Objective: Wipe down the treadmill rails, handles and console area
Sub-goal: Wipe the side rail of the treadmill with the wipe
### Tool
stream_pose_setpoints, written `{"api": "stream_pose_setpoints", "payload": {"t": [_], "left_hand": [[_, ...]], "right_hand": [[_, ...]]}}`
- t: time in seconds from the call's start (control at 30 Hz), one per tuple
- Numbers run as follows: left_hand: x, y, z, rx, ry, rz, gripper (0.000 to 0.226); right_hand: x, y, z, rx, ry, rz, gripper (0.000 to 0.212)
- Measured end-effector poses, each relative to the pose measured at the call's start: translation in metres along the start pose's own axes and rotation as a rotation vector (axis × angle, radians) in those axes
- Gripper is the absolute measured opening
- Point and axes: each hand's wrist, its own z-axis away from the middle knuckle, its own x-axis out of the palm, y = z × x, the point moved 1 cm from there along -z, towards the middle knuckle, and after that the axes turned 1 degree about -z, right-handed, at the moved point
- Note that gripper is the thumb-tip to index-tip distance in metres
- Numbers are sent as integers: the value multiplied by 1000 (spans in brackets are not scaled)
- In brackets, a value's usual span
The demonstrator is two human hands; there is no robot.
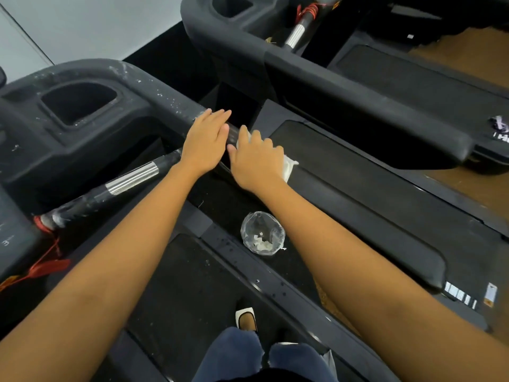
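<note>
Dark treadmills stand side by side. Our left hand (205, 142) lies flat on the rail (358, 210), fingers straight. Our right hand (256, 161) curls around a white cloth (289, 168) on it. White specks (170, 97) cover the rail near the console (33, 128), so we judge most wiping is not done.

Clear plastic cup (263, 233) sits low in centre view, white scraps in its bottom | neighbouring treadmill (358, 86) runs alongside, right | purple wrapper (500, 125) lies on its armrest | brown floor (468, 53) far right | grey wall (82, 26) top left
</note>
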Motion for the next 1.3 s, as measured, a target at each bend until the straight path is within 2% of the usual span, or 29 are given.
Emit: {"api": "stream_pose_setpoints", "payload": {"t": [0.13, 0.23, 0.33, 0.53, 0.7, 0.83, 1.0, 1.2, 1.3], "left_hand": [[-3, -9, -13, 30, -51, -95, 43], [-3, -19, -18, 31, -33, -156, 44], [-5, -27, -20, 17, -5, -125, 44], [-20, -54, -28, -31, 64, -76, 44], [-26, -73, -31, -99, 54, -77, 46], [-26, -76, -30, -71, 59, -30, 45], [-33, -85, -33, -47, 82, -13, 43], [-31, -82, -29, -40, 63, 40, 44], [-32, -79, -28, -80, 46, 106, 44]], "right_hand": [[1, 12, 15, -63, 47, 43, 57], [6, 21, 39, -31, 98, 78, 58], [7, -3, 16, 15, 71, 128, 63], [12, -47, -63, -129, -75, -22, 66], [13, -26, -23, -178, 48, 54, 68], [17, -50, -39, -95, 23, 72, 73], [20, -85, -94, -138, -84, 25, 70], [27, -74, -41, -200, -11, 230, 73], [29, -73, -47, -229, 0, 224, 72]]}}
